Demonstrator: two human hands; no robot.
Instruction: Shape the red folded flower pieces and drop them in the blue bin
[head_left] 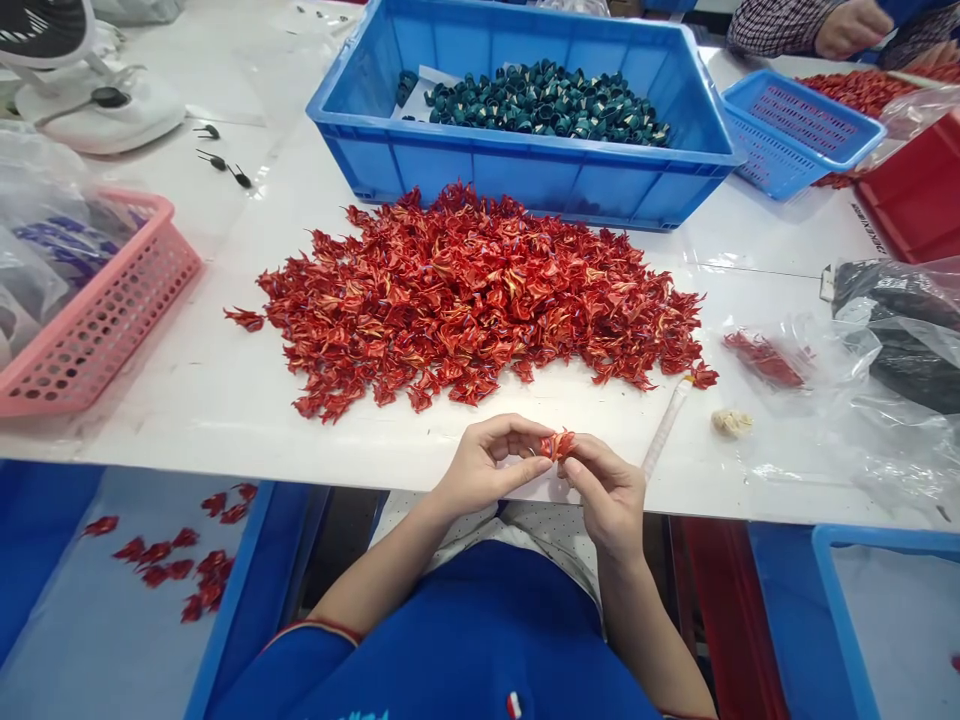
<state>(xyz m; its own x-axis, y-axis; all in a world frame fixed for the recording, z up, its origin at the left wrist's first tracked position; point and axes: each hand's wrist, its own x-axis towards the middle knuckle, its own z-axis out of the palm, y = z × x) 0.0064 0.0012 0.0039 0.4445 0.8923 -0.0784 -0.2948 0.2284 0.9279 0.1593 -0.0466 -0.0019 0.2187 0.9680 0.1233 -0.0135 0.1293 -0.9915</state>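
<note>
Along the near edge of the white table [225,425], left hand [484,465] and right hand [607,497] curl narrowly, their fingertips [536,432] pinching a small folded red-and-gold piece [556,445] between them. Beyond a short strip of tabletop lies a broad heap of like red pieces [472,300] — below a blue plastic crate [360,160] of dark teal pieces [547,105]. Black print [870,228] at far right is too small to read.

Piece [556,445] btw L hand [480,465], R hand [609,495]: glossy red foil-like paper
Pile [465,300] fwd of hands: same, shiny, creased
Crate [525,185] past pile: smooth blue plastic
Basket [105,325] L of hands: pink plastic
Bag [847,420] R of hands: thin clear plastic
Table [187,430] under hands: smooth, white, glossy
</note>
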